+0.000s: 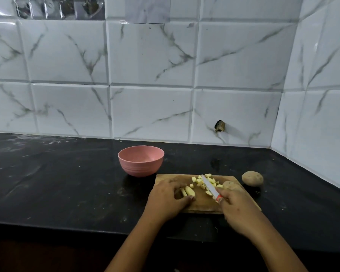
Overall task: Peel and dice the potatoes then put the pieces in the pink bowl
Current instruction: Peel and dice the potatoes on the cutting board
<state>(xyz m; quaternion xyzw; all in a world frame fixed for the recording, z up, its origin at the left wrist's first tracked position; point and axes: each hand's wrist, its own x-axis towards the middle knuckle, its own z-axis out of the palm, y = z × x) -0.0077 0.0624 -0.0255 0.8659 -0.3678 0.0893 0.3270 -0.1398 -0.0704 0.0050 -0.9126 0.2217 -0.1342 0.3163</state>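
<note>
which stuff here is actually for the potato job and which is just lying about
Job: pink bowl, cutting board, knife, diced pieces, potato strips, whole potato, potato on board.
Just there: dark hole in wall tile, black counter.

Couldn't read a single word, number or logo anywhere in that shot. The pink bowl (140,165), the knife (209,185) and the cutting board (202,203) showed no lettering I could make out.
</note>
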